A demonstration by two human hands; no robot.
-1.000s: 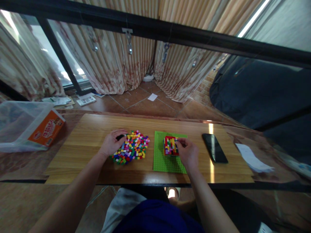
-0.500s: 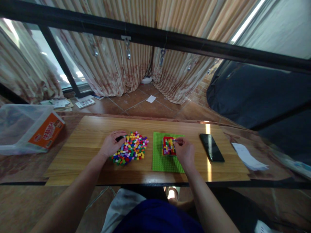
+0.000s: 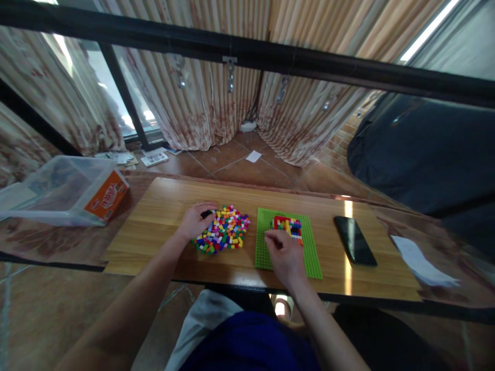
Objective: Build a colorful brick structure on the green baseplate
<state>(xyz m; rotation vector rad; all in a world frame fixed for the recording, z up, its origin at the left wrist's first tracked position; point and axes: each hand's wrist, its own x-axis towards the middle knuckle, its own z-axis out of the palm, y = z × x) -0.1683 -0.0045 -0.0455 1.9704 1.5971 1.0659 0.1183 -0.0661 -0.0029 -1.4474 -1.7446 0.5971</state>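
A heap of small coloured bricks (image 3: 224, 230) lies on the wooden table (image 3: 154, 226). My left hand (image 3: 198, 218) rests at the heap's left edge, fingers curled over a dark piece. To the right lies a green baseplate (image 3: 309, 252) with a block of built-up coloured bricks (image 3: 289, 227) on its far part. My right hand (image 3: 283, 255) hovers over the baseplate's near left side, just in front of the built block, its fingers curled together; whether they hold anything is hidden.
A black phone (image 3: 355, 247) lies right of the baseplate, with a white paper (image 3: 419, 261) further right. A clear plastic bin with an orange label (image 3: 69, 191) sits at the left. A black bar (image 3: 247, 51) crosses overhead, curtains behind.
My right hand has drawn back from the top right of the built block toward me and to the left. The left hand stays at the heap. The camera view has shifted.
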